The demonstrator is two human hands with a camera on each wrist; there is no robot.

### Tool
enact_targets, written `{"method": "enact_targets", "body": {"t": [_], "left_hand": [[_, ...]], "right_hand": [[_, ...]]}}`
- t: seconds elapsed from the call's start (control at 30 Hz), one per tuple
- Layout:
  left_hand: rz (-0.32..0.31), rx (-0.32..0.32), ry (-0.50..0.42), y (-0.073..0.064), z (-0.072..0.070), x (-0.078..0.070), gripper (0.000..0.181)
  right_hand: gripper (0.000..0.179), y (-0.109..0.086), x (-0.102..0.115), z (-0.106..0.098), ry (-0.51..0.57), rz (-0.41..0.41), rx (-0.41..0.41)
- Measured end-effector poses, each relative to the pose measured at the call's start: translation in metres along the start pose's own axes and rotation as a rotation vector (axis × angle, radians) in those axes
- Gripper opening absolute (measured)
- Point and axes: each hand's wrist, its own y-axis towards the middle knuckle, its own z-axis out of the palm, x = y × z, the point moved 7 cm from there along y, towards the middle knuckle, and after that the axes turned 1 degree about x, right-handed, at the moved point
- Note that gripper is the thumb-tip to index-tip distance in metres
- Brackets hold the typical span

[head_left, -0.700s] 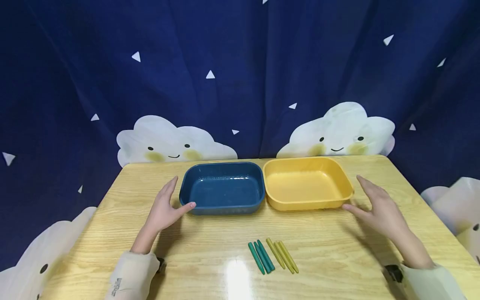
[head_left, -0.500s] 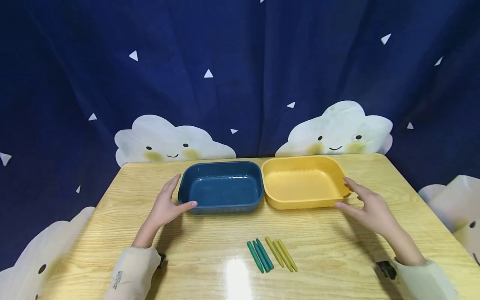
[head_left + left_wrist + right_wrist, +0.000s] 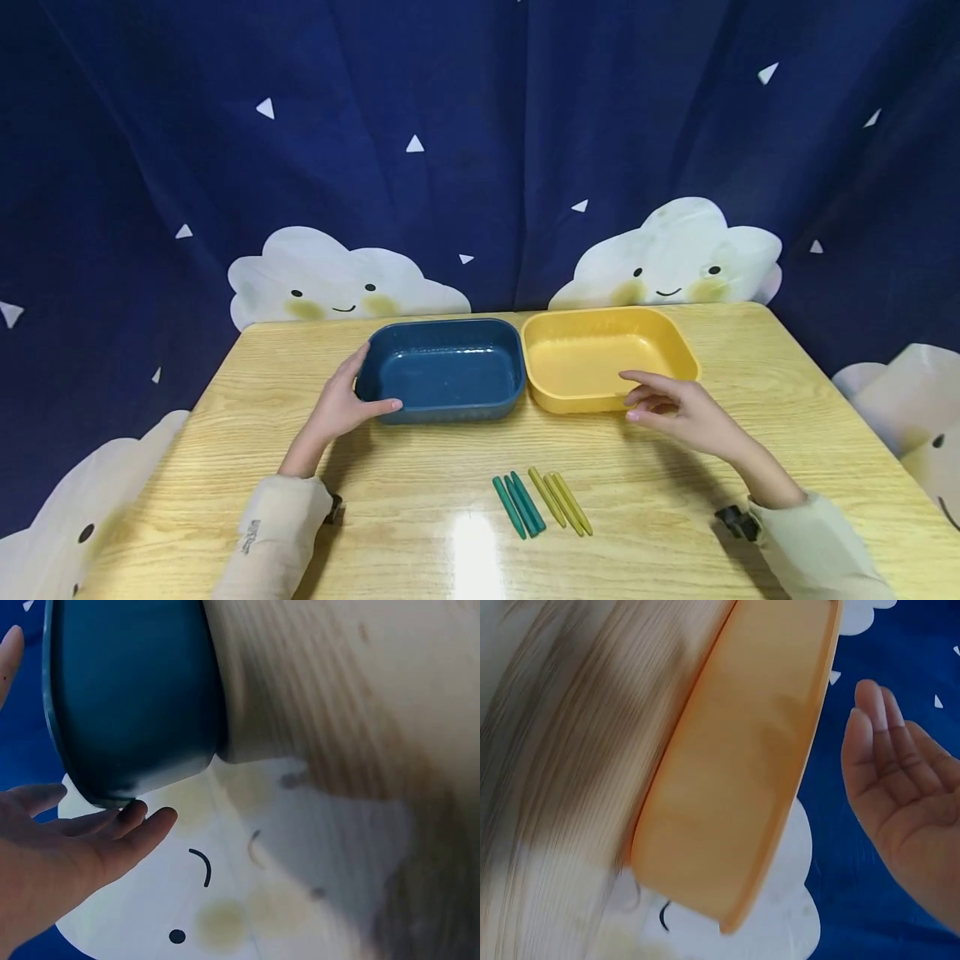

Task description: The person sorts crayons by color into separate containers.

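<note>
A dark blue tray (image 3: 450,379) stands at the back of the table, its left end beside my left hand (image 3: 347,402). That hand has its fingers along the tray's left side and its thumb at the front left corner; in the left wrist view the fingertips (image 3: 154,825) are at the tray's end. A yellow tray (image 3: 573,402) stands right beside the blue one. Over its front right rim hovers my right hand (image 3: 690,417), fingers loosely bent and holding nothing. Three green crayons (image 3: 519,505) and three yellow crayons (image 3: 560,501) lie nearer the front.
The wooden table (image 3: 420,492) ends behind the trays at a dark blue curtain (image 3: 465,142) with white clouds and triangles. A bright light reflection lies on the table's front. Each wrist carries a small black device.
My right hand has moved left from beside the yellow tray to over its front rim, its fingers bending more. My left hand has shifted slightly right, against the blue tray. Crayons stay put.
</note>
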Motion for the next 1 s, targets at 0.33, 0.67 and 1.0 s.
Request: {"method": "enact_targets", "body": {"t": [0.33, 0.67, 1.0], "left_hand": [[-0.041, 0.030, 0.012, 0.003, 0.008, 0.006, 0.107], [-0.106, 0.052, -0.037, 0.004, 0.010, 0.012, 0.109], [-0.132, 0.058, -0.082, 0.004, 0.010, 0.013, 0.110]], "right_hand": [[0.042, 0.018, 0.002, 0.028, 0.242, 0.038, 0.148], [0.042, 0.032, 0.006, 0.069, 0.359, 0.079, 0.296], [0.052, 0.038, 0.013, 0.104, 0.466, 0.069, 0.451]]}}
